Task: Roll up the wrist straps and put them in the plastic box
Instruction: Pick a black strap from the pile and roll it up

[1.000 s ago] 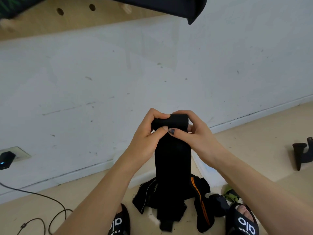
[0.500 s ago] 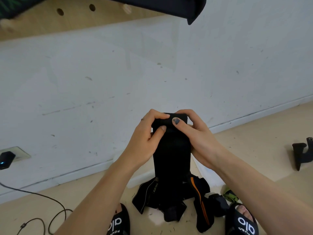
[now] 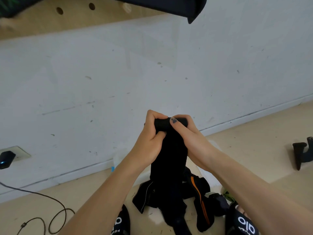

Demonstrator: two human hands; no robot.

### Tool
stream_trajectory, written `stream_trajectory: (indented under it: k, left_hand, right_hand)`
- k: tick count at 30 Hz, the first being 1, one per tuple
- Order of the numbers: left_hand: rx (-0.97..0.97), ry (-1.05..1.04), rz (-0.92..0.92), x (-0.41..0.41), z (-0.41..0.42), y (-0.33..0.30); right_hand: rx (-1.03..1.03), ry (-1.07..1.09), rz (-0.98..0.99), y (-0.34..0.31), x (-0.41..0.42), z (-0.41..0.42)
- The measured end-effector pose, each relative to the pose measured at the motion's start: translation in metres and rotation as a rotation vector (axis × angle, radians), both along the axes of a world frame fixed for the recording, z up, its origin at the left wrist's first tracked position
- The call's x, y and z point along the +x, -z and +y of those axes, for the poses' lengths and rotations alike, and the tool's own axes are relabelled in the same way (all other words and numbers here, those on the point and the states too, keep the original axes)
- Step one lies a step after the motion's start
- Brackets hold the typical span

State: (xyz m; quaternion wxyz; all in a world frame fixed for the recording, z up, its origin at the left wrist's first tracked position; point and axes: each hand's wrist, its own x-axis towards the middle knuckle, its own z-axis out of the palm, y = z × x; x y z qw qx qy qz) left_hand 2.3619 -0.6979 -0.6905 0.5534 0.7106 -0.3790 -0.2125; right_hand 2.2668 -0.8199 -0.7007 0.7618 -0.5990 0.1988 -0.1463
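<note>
Between both hands, the wrist strap [image 3: 169,155] hangs toward 6 o'clock; left hand [image 3: 149,141] and right hand [image 3: 191,138] pinch its rolled top.

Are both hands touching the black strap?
Touching. The head view shows the left hand and right hand both gripping the black strap's rolled top.

- The rolled top of the black wrist strap [image 3: 169,150] has risen slightly.
- Right hand [image 3: 191,139] slid its thumb over the roll; left hand [image 3: 149,141] curled tighter round it.
</note>
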Motion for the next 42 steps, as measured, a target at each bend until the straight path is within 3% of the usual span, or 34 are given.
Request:
stream_trajectory:
  k: [4, 9, 13, 22, 30, 36, 40, 42]
  left_hand:
    - [0.021, 0.016, -0.009, -0.006, -0.001, 0.002]
    - [0.017, 0.004, 0.3, -0.002, -0.002, -0.006]
    - [0.094, -0.046, 0.288, 0.002, -0.001, -0.003]
    - [0.067, -0.038, 0.273, -0.003, -0.005, 0.002]
    - [0.04, -0.028, 0.284, 0.005, -0.003, -0.001]
    - [-0.007, -0.045, 0.251, 0.012, 0.002, -0.003]
    - [-0.046, -0.151, 0.248, 0.017, 0.003, -0.006]
    - [-0.017, -0.107, 0.275, 0.005, -0.001, -0.002]
  right_hand:
    - [-0.019, 0.044, -0.019, -0.001, -0.001, 0.0]
    - [-0.059, 0.035, -0.055, -0.005, -0.003, -0.004]
    - [-0.139, 0.027, -0.023, -0.006, -0.003, -0.003]
    - [-0.106, 0.109, 0.144, -0.002, 0.001, -0.003]
    - [-0.242, 0.113, 0.043, -0.005, 0.002, -0.003]
    - [-0.088, 0.051, 0.087, -0.007, 0.003, -0.011]
    - [-0.04, 0.274, 0.083, -0.013, 0.009, -0.017]
    - [0.058, 0.196, 0.102, -0.008, 0.012, -0.003]
